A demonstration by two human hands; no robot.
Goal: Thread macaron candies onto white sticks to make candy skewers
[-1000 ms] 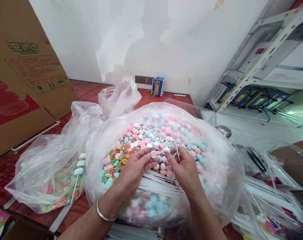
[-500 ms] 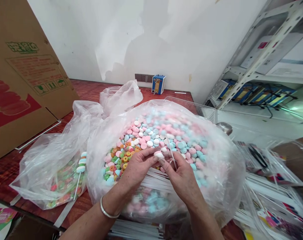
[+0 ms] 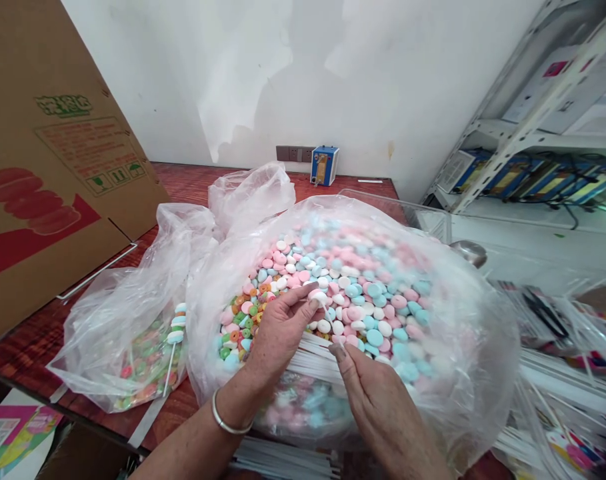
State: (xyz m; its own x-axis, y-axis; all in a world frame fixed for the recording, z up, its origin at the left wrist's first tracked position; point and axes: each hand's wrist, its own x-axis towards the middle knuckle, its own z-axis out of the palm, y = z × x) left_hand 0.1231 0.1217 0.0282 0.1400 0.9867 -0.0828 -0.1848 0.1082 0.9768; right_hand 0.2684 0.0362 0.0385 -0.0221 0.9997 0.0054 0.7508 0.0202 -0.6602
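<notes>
A pale candy [image 3: 318,295] is pinched in the grip of the left hand [image 3: 277,330], over the open bag [image 3: 477,353]; the right hand [image 3: 385,400] is held by white sticks [image 3: 313,362] (its grip's closure cannot be told). The red-brown worktop [image 3: 183,185] is backed by a white wall [image 3: 183,80].

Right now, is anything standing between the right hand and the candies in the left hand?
Nothing visible blocks the right hand from the candies pinched in the left hand. Only a thin white stick shows in that gap; the bundle of white sticks lies lower, beside the right fingertips.
</notes>
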